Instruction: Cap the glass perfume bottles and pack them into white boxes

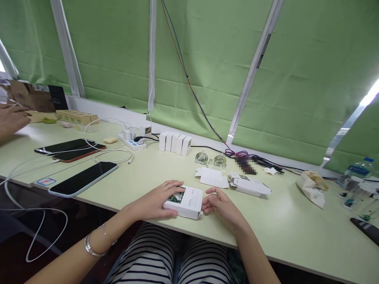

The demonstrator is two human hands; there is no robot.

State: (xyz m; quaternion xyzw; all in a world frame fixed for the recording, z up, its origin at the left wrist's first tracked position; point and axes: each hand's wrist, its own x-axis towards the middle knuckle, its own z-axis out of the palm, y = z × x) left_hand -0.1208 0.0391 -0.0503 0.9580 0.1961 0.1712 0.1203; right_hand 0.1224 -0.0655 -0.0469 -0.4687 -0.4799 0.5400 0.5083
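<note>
Lengthwise, the white box (pixel 189 201) runs left to right at lower centre, left hand (pixel 158 200) grasping its left end, right hand (pixel 221 207), grip unclear, by the other

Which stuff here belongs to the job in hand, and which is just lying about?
Probably the job:
white box, held by the left hand, right hand at its end
white card
open carton
two round clear pieces
row of white boxes

Probably just lying about:
three phones
power strip
cloth bag
bottle
</note>
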